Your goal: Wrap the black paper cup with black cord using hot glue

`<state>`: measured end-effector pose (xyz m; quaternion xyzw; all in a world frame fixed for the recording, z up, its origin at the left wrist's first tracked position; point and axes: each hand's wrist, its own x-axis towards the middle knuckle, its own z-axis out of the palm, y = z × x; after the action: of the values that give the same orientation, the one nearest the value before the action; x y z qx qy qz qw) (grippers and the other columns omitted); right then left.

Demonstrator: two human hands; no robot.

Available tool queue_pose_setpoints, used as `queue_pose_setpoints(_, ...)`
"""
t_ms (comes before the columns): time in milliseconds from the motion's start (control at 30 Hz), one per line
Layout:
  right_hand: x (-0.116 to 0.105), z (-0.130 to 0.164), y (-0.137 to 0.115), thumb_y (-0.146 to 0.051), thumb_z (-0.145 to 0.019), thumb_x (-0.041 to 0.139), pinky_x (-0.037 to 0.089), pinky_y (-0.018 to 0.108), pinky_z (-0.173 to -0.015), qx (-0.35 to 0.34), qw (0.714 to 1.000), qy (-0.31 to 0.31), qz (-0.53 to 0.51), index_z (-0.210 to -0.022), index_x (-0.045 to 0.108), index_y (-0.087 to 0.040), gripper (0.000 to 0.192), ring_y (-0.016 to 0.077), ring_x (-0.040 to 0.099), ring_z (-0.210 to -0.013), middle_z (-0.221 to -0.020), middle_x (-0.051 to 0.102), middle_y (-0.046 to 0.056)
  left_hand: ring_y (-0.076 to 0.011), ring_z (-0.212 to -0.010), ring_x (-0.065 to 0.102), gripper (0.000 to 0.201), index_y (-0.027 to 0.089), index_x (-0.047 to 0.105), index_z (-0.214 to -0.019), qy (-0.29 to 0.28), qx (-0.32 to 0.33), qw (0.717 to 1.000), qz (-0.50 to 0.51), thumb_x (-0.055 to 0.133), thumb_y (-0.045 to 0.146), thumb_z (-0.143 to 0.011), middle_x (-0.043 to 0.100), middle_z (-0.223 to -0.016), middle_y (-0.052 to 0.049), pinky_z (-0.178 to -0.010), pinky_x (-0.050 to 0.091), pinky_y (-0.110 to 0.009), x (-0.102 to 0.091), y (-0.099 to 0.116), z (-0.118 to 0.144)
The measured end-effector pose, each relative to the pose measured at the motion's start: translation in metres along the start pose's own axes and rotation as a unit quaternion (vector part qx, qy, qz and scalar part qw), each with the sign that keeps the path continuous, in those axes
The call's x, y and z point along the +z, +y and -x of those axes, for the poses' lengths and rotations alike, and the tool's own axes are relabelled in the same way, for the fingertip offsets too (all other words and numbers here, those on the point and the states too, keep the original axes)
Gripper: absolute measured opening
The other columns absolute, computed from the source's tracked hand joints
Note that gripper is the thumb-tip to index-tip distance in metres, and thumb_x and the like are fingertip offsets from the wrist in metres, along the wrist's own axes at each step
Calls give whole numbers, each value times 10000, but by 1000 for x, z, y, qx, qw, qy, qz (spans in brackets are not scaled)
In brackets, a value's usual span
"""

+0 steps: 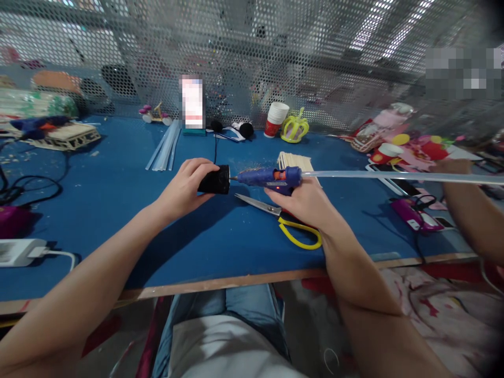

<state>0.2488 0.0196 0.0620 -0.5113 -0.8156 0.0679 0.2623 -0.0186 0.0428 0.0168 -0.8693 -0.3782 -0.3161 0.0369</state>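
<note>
My left hand (192, 181) is closed round a black cylinder (216, 180) that lies sideways, its pale-rimmed end facing right. In my right hand (305, 199) is a blue hot glue gun (271, 177), pointing left, with a small red light on its body. Its nozzle tip meets or nearly meets the rim of the cylinder. A long translucent glue stick (394, 176) sticks out of the back of the gun toward the right. Below the gun, scissors (301, 233) with yellow handles lie on the blue table, partly hidden by my right hand.
Behind my hands are wooden sticks (295, 159), loose glue sticks (165, 147), a phone (192, 102), stacked paper cups (275, 119) and a yellow-green basket-like ornament (295, 127). A power strip (21, 252) sits at left. Another person's arm (468, 210) reaches in at right.
</note>
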Motion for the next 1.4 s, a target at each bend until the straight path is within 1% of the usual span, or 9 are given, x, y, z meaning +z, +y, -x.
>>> queue_pose_setpoints(100, 0, 1, 0, -361, -774, 549, 416, 295, -605, -12, 1000, 0, -14, -681, 604, -166, 223, 171, 560, -592, -614, 617, 43, -264, -1133, 460, 464, 193, 428, -1174, -2, 0, 1000, 0, 620, 194, -752, 496, -1192, -124, -958, 406, -433, 0, -1, 0)
queue_pose_setpoints(267, 2, 2, 4, -415, -784, 531, 401, 293, -559, -17, 1000, -16, 10, -617, 581, -173, 298, 164, 539, -537, -544, 578, 34, -265, -1125, 461, 463, 202, 425, -1179, -5, 1, 1000, -9, 613, 191, -755, 496, -1192, -119, -953, 409, -446, 0, -1, 1)
queue_pose_setpoints(433, 2, -1, 4, -378, -779, 549, 415, 294, -592, -19, 1000, 9, -5, -660, 593, -170, 244, 162, 536, -567, -583, 595, 32, -269, -1127, 459, 459, 215, 420, -1185, 1, 12, 1000, -15, 605, 197, -766, 495, -1191, -116, -947, 413, -453, 0, 0, 0)
queue_pose_setpoints(600, 2, -3, 5, -371, -778, 554, 404, 293, -586, -29, 999, 19, -8, -622, 555, -171, 254, 145, 494, -538, -561, 560, 25, -269, -1128, 455, 443, 196, 424, -1180, 2, 20, 1000, -18, 600, 197, -774, 494, -1192, -130, -953, 413, -440, 1, 0, 1)
queue_pose_setpoints(867, 1, -5, 2, -347, -765, 551, 403, 293, -567, -11, 999, 23, -35, -571, 495, -185, 258, 142, 481, -534, -539, 532, 16, -263, -1126, 456, 446, 212, 417, -1187, 1, 24, 999, -24, 595, 194, -779, 484, -1197, -117, -956, 414, -441, 0, 2, 1)
queue_pose_setpoints(1033, 2, -5, 5, -337, -762, 552, 399, 291, -547, 10, 998, 20, -52, -560, 455, -192, 267, 135, 472, -515, -533, 522, 15, -263, -1124, 455, 429, 194, 422, -1184, 5, 34, 999, -25, 587, 196, -788, 484, -1197, -132, -962, 411, -437, -1, 3, 0)
queue_pose_setpoints(1100, 3, -5, 5, -338, -760, 552, 395, 288, -539, 3, 999, 20, -46, -550, 444, -192, 277, 135, 475, -507, -521, 514, 14, -264, -1127, 453, 421, 186, 425, -1180, 9, 35, 999, -24, 585, 197, -791, 486, -1195, -137, -964, 409, -437, -1, 3, 0)
queue_pose_setpoints(1300, 3, -5, 5, -335, -767, 538, 380, 279, -519, -44, 997, 54, -19, -570, 490, -184, 253, 137, 481, -498, -505, 506, 12, -262, -1119, 455, 415, 182, 433, -1173, 16, 31, 999, -28, 587, 202, -789, 491, -1190, -135, -958, 411, -433, 0, 1, 1)
queue_pose_setpoints(1400, 4, -4, 5, -350, -769, 547, 398, 289, -547, -42, 998, 54, -16, -595, 516, -179, 245, 152, 508, -527, -531, 533, 23, -260, -1115, 458, 424, 182, 433, -1172, 15, 30, 999, -28, 595, 194, -781, 495, -1186, -132, -956, 413, -429, 1, 0, 1)
